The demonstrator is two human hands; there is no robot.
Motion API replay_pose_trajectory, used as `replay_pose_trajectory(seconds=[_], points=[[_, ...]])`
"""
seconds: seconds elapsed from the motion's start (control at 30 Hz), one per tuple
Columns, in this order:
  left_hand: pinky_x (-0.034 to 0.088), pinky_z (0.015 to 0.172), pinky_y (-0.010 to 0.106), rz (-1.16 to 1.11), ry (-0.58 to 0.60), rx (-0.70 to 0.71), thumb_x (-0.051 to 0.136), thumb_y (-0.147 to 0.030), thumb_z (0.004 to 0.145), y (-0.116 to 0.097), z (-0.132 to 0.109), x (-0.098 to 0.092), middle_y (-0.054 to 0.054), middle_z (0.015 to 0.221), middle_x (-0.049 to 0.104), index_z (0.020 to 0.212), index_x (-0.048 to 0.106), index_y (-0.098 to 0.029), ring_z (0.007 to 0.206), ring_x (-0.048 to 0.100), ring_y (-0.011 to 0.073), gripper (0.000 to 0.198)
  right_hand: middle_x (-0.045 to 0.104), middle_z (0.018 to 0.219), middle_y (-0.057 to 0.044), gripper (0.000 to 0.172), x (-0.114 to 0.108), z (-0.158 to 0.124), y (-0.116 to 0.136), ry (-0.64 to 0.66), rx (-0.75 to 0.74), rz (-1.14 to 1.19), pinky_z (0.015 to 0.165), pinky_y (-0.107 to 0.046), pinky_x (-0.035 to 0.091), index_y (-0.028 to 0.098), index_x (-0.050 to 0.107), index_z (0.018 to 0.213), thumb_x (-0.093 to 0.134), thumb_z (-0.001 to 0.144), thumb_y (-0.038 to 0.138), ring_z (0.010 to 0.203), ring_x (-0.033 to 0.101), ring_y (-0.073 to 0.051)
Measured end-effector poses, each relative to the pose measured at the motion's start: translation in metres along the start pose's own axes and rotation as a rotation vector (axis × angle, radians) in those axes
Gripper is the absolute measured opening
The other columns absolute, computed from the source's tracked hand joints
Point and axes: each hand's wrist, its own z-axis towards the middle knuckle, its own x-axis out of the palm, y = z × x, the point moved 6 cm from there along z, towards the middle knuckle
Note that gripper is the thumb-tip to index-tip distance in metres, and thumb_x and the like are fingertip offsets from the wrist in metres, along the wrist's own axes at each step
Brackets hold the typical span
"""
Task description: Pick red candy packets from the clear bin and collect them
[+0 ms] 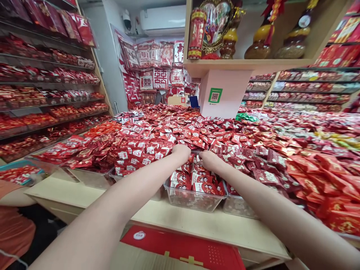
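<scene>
Both my arms reach forward over a clear plastic bin [194, 200] filled with small red and white sweet packets [201, 182]. My left hand [181, 153] is dug into the packets at the bin's far left, its fingers curled down and buried. My right hand [209, 160] is pressed into the packets just beside it, fingers bent and hidden among them. What either hand holds is hidden. The two hands sit almost side by side at the back of the bin.
A wide counter [197, 225] carries heaps of red wrapped sweets [253, 142] in several clear bins. Shelves of red packets [50, 93] line the left wall. A pink pillar with a green QR code [215, 95] stands behind. A person's orange sleeve [14, 225] is at the lower left.
</scene>
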Motion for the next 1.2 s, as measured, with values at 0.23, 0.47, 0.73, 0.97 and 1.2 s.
replay_pose_trajectory(seconds=[0.23, 0.47, 0.73, 0.97, 1.2], points=[[0.044, 0.08, 0.04, 0.061, 0.077, -0.005, 0.054, -0.023, 0.075, -0.002, 0.003, -0.002, 0.01, 0.105, 0.057, 0.097, 0.057, -0.012, 0.097, 0.053, 0.0217, 0.025, 0.058, 0.093, -0.015, 0.021, 0.003, 0.002, -0.002, -0.029, 0.111, 0.015, 0.07, -0.026, 0.041, 0.01, 0.055, 0.091, 0.044, 0.073, 0.011, 0.085, 0.056, -0.02], [0.045, 0.079, 0.037, 0.079, 0.159, -0.005, 0.072, -0.013, 0.048, -0.001, 0.009, 0.003, 0.011, 0.095, 0.063, 0.089, 0.064, -0.017, 0.086, 0.058, 0.0264, 0.042, 0.06, 0.09, -0.014, 0.021, 0.006, 0.002, -0.005, 0.014, 0.103, 0.026, 0.071, -0.026, 0.04, 0.01, 0.054, 0.092, 0.042, 0.075, 0.013, 0.086, 0.056, -0.02], [0.044, 0.081, 0.036, 0.083, 0.156, -0.031, 0.069, -0.015, 0.052, 0.005, 0.014, 0.003, 0.012, 0.1, 0.061, 0.095, 0.062, -0.017, 0.092, 0.056, 0.0259, 0.044, 0.053, 0.101, -0.012, 0.04, 0.0, -0.003, 0.011, -0.134, -0.051, 0.214, 0.078, -0.025, 0.037, 0.011, 0.047, 0.107, 0.047, 0.068, 0.015, 0.095, 0.05, -0.019], [0.044, 0.081, 0.033, 0.058, 0.131, -0.068, 0.071, -0.018, 0.052, 0.006, 0.01, -0.004, 0.012, 0.101, 0.061, 0.097, 0.061, -0.016, 0.09, 0.057, 0.0249, 0.046, 0.055, 0.097, -0.011, 0.038, 0.007, 0.008, 0.025, -0.125, -0.222, 0.225, 0.079, -0.024, 0.036, 0.01, 0.053, 0.102, 0.047, 0.065, 0.01, 0.093, 0.049, -0.018], [0.044, 0.081, 0.04, 0.034, 0.068, -0.082, 0.05, -0.027, 0.078, 0.003, -0.002, -0.011, 0.01, 0.109, 0.054, 0.104, 0.053, -0.013, 0.1, 0.051, 0.0213, 0.03, 0.057, 0.093, -0.012, 0.028, 0.017, 0.019, 0.02, -0.086, -0.137, 0.153, 0.078, -0.025, 0.035, 0.011, 0.058, 0.096, 0.043, 0.073, 0.016, 0.089, 0.051, -0.018]])
